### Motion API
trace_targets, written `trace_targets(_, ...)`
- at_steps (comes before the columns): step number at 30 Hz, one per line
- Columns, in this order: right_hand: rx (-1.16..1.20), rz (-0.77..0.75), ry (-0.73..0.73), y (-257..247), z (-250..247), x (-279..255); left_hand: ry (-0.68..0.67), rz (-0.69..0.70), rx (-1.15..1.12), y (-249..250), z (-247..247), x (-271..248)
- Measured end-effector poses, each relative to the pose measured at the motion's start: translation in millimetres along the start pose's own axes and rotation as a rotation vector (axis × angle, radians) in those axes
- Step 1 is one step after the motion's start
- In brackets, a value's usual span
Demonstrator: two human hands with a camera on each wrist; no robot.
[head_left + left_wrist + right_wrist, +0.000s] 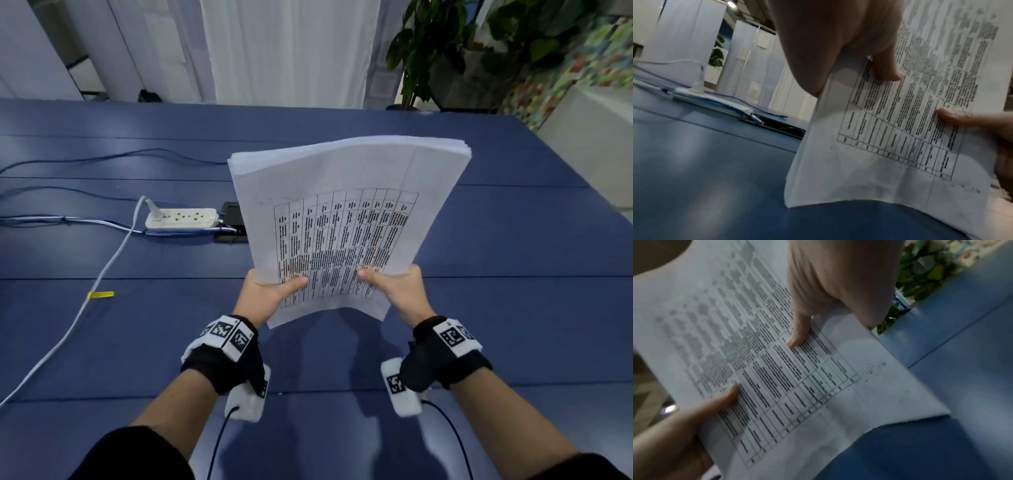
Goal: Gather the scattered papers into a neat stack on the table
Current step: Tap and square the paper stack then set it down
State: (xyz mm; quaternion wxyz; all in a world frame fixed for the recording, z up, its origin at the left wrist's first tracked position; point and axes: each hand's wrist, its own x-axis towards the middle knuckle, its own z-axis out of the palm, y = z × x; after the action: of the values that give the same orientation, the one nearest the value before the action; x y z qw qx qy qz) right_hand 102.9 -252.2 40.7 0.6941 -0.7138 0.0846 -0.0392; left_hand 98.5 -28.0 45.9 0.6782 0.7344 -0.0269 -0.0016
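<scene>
Both hands grip the papers (337, 219) above the blue table (496, 274): left hand (270, 291) and right hand (397, 287) pinching the near edge, thumbs on top. Only the head view shows the power strip (181, 218) clearly.

Papers (346, 219) above table (496, 274) (power strip (181, 218) left).

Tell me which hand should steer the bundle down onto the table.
Probably the right hand. Both it and the left hand grip the paper stack alike, but the power strip and cables lie to the left, while the blue table is bare to the right.
</scene>
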Motion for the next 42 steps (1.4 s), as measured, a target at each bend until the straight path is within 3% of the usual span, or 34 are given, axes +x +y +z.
trace_targets(7, -0.036, -0.068, -0.058, 4, -5, -3, 0.029, 0.006, -0.007, -9, -5, 0)
trace_targets(13, -0.099, 0.037, -0.075, 36, -4, -13, -0.022, -0.163, 0.055, -42, -4, -10)
trace_targets(22, -0.135, 0.135, -0.219, -4, -17, -25, -0.092, -0.232, 0.094, -15, -16, -13)
trace_targets(25, -0.134, 0.217, -0.213, 0, -26, -46, -0.179, -0.332, 0.132, -19, -14, -28)
trace_targets(33, -0.082, 0.451, -0.159, 41, -40, -119, -0.262, -0.566, 0.123, -40, -3, -83)
trace_targets(37, -0.102, 0.552, -0.162, 55, -40, -133, -0.217, -0.699, 0.199, -52, 2, -101)
trace_targets(42, -0.232, 0.538, -0.187, 57, -38, -134, -0.15, -0.741, 0.21, -55, 12, -119)
